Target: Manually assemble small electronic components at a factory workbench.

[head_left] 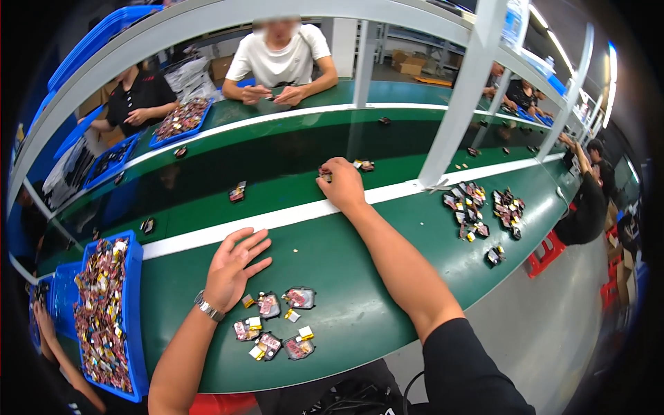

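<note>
On the green belt (360, 304), right hand (342, 185) reaches far, fingers curled on a small packet (324, 173) near the white stripe (277, 218). Left hand (234, 268) flat, fingers spread. Packet looks light, slick, crinkly; pinch an edge.

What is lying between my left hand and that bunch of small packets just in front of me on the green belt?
Nothing visible. The left hand rests flat and open on the green belt, and the nearest of the small packets lie just below its wrist with only bare belt between. The right hand is far off, on a packet by the white stripe.
</note>
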Available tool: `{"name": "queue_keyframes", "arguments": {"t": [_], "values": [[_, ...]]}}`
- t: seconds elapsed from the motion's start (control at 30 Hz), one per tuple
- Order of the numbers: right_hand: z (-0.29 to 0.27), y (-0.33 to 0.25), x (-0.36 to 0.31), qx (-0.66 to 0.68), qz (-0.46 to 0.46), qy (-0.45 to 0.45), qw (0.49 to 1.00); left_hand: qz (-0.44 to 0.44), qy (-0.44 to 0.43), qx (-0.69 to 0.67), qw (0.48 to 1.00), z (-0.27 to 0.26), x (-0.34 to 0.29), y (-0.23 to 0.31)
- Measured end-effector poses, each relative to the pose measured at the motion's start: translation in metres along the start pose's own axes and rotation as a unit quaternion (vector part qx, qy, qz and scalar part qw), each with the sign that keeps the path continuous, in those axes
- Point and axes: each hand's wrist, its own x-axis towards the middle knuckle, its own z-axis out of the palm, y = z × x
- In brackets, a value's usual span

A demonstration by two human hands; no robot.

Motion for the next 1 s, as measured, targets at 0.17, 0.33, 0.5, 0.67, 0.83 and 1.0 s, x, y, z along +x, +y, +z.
{"name": "queue_keyframes", "arguments": {"t": [0.17, 0.33, 0.5, 0.67, 0.83, 1.0], "values": [[-0.013, 0.010, 0.007, -0.105, 0.023, 0.052, 0.993, 0.004, 0.015, -0.009, 1.000, -0.002, -0.005, 0.002], [-0.037, 0.048, 0.008, -0.232, 0.236, 0.029, 0.943, -0.004, 0.007, 0.003, 1.000, 0.001, -0.002, 0.000], [-0.033, 0.082, 0.015, -0.223, 0.228, 0.030, 0.947, -0.009, -0.002, 0.008, 1.000, 0.001, 0.000, -0.001], [-0.028, 0.060, 0.014, -0.130, 0.183, 0.110, 0.968, -0.002, 0.016, 0.003, 1.000, -0.003, -0.006, 0.001], [-0.044, -0.031, -0.010, 0.202, 0.029, 0.018, 0.979, -0.018, 0.022, -0.014, 0.999, -0.003, -0.003, 0.001], [-0.062, -0.118, -0.061, 0.259, -0.145, -0.236, 0.925, -0.082, -0.015, -0.021, 0.996, -0.013, -0.004, 0.009]]}}
